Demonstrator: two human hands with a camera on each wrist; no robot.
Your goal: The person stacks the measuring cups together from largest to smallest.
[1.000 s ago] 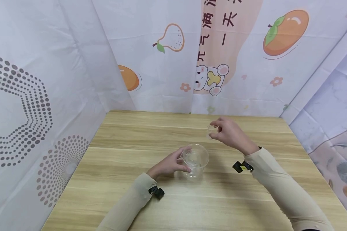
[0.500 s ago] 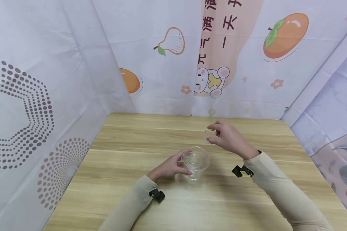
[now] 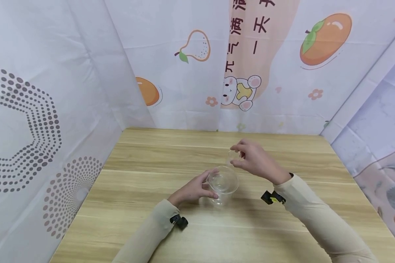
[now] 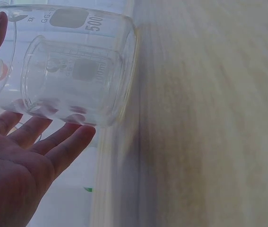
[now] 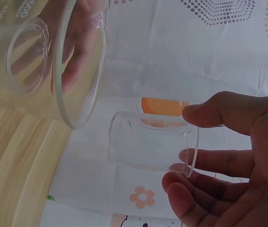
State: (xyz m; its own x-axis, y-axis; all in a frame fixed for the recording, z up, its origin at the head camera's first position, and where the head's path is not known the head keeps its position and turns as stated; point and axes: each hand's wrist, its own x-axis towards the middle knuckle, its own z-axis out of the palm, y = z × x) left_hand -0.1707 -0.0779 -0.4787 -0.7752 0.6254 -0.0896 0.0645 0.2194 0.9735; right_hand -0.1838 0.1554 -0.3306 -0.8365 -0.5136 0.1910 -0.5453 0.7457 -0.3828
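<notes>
A large clear glass beaker marked 500 stands upright on the table. My left hand holds it from the left, thumb on the near side and fingers behind. Inside it sits a smaller beaker, whose graduations show through the outer wall in the left wrist view. My right hand pinches the rim of another small clear beaker between thumb and fingers. That small beaker is in the air, apart from the large one, just above and beyond its rim.
The wood-grain table extends around both hands. White printed curtains hang behind its far edge and along both sides. Each wrist wears a small black camera, such as the left wrist's camera.
My right hand has carried the small beaker left and slightly down, closer to the large beaker's rim. The left hand keeps its hold in the same place. The head view has shifted slightly.
</notes>
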